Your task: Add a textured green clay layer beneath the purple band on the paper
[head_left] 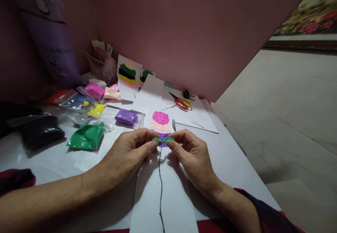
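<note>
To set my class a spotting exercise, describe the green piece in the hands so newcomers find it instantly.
On the white table, look between the left hand and right hand. They pinch a short green piece over the purple band. Unlike the green packet, it is smaller and unwrapped.

Framed floral picture (313, 15), pink wall (168, 32), tall purple package (52, 39)

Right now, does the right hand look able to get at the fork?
Probably yes: the fork lies just beyond the right hand, with nothing on top. That hand pinches the green strip, though, so it would likely have to let go first.
</note>
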`<state>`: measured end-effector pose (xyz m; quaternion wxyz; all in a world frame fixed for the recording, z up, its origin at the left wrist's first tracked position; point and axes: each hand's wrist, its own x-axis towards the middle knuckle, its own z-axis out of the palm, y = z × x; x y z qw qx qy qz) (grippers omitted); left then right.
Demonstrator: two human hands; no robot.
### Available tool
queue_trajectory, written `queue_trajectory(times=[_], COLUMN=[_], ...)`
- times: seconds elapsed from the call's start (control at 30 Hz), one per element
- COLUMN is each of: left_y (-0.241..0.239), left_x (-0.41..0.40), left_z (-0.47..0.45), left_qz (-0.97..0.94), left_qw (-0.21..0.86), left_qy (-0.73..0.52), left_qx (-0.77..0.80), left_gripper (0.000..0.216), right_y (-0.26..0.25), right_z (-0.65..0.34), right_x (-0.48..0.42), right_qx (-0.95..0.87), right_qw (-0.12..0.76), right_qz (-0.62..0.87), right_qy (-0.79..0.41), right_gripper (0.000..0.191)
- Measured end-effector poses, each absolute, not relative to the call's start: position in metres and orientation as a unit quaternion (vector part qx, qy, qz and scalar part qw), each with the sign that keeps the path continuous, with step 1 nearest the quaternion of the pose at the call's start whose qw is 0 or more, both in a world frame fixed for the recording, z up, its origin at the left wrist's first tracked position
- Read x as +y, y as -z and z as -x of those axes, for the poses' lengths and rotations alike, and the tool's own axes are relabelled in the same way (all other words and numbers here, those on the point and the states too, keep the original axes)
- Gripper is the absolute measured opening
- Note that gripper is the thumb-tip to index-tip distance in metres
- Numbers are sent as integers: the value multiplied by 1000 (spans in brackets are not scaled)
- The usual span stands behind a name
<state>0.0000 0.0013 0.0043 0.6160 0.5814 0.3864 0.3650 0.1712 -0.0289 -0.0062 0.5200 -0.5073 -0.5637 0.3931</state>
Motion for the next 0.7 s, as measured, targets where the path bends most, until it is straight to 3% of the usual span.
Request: queue_trajectory(times=[0.27, 0.7], left_y=[0, 0], left_x=[2, 2], left_z=[1, 3], left_qz=[-610, -642], left_qw=[622, 581], left_qy=[-352, -353], left_qx=[341, 354], left_gripper=[19, 15], right_y=[8, 6], right_z=[-172, -171], right_x=[-31, -32], right_qx=[-638, -654], right_qw=[473, 500], right_qz=[463, 452], right_qy=[-395, -343], right_gripper=[9, 6])
